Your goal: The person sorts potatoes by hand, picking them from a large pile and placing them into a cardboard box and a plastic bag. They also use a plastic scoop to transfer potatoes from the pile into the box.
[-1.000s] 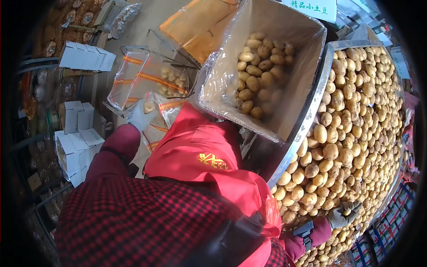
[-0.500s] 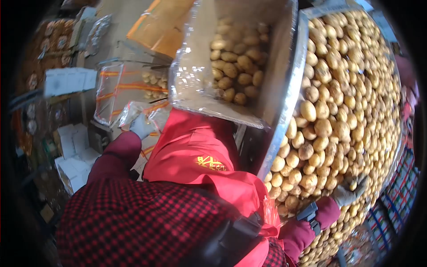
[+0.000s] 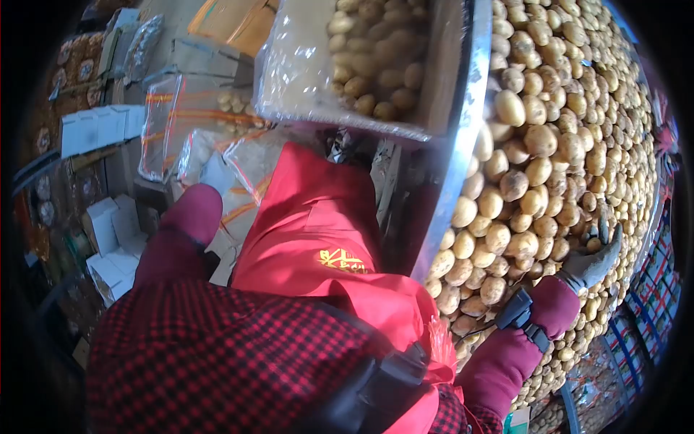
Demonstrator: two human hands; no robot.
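My right hand [image 3: 594, 266], in a grey glove, rests on a big heap of potatoes [image 3: 538, 141]. Its fingers are stretched apart, and a potato [image 3: 593, 245] lies right by them. On the other side, my left hand [image 3: 215, 173], also gloved, is low beside the clear plastic bag [image 3: 194, 150] lining an open carton. Its fingers are blurred and partly hidden, so whether they grip the plastic cannot be made out. Between my hands, a plastic-lined box [image 3: 311, 108] holds more potatoes [image 3: 372, 54].
A metal rim [image 3: 463, 123] borders the potato heap. White boxes [image 3: 116, 242] stand at the left, with a row of white cartons [image 3: 101, 130] above them. An orange-edged carton [image 3: 230, 25] lies at the back. Coloured packages [image 3: 650, 282] are at the far right.
My right hand has moved forward and right across the potatoes, its fingers now more spread. My left hand appears slightly farther forward. The view has shifted, and the lined box sits higher in it.
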